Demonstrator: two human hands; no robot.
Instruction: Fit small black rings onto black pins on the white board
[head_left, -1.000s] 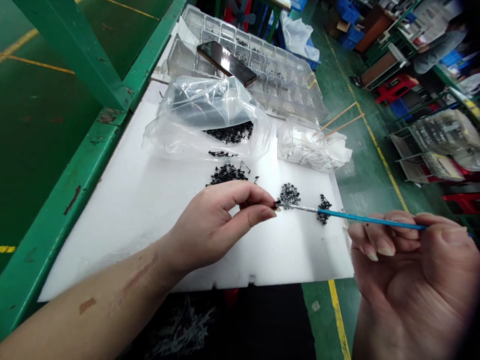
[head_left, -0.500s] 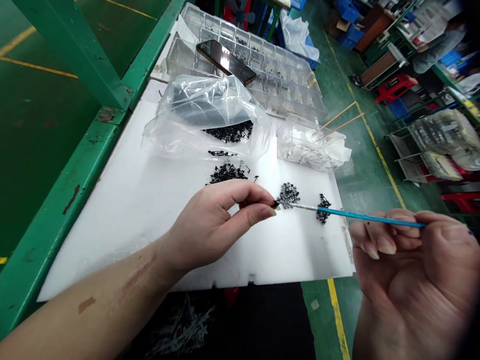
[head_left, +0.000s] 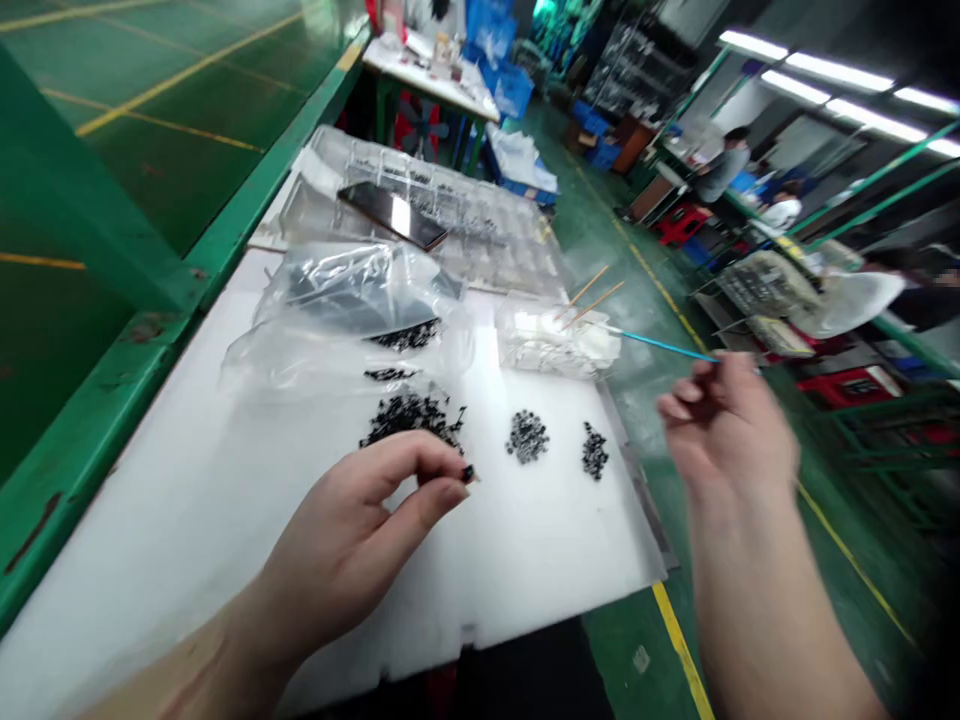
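My left hand (head_left: 349,535) is closed in a pinch over the white board (head_left: 525,550). Between its thumb and forefinger sits a small black part (head_left: 469,474). My right hand (head_left: 739,430), raised to the right of the board, grips the end of a thin blue-handled brush (head_left: 664,346). The brush's far end reaches the clear box (head_left: 517,350), which holds crumpled white paper (head_left: 577,345) and two wooden sticks (head_left: 589,288). Beyond the left fingers lies a pile of black parts (head_left: 409,415). A round cluster of small metal rings or nuts (head_left: 527,437) and a smaller dark cluster (head_left: 595,452) lie to the right.
A clear plastic bag (head_left: 352,290) with black parts lies behind the pile. Further back, a phone (head_left: 394,213) rests on a divided clear tray (head_left: 510,245). A green metal frame (head_left: 172,290) borders the left side. People sit at benches far right.
My right hand has carried the brush from the black part in my left fingers to the box of paper. My left hand still pinches the part. The view has tilted up.
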